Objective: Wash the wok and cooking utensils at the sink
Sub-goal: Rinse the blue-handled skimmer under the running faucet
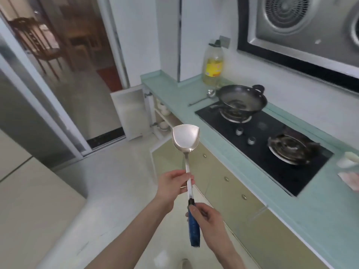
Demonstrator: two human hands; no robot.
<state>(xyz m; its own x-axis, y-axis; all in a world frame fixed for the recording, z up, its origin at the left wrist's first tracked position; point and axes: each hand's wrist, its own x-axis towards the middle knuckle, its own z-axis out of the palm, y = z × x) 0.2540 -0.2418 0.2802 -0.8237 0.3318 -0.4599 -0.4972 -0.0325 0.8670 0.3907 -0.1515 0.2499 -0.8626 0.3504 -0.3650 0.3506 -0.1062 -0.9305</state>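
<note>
You hold a steel spatula (186, 138) with a blue handle upright at centre. At 2 o'clock, the black wok (241, 100) sits tilted on the burner, a ladle (202, 98) beside it.

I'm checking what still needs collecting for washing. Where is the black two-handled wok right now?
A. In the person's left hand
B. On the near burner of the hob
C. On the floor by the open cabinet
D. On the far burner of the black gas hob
D: the black two-handled wok sits on the far burner of the black gas hob, while both hands hold the steel spatula with the blue handle.
</note>
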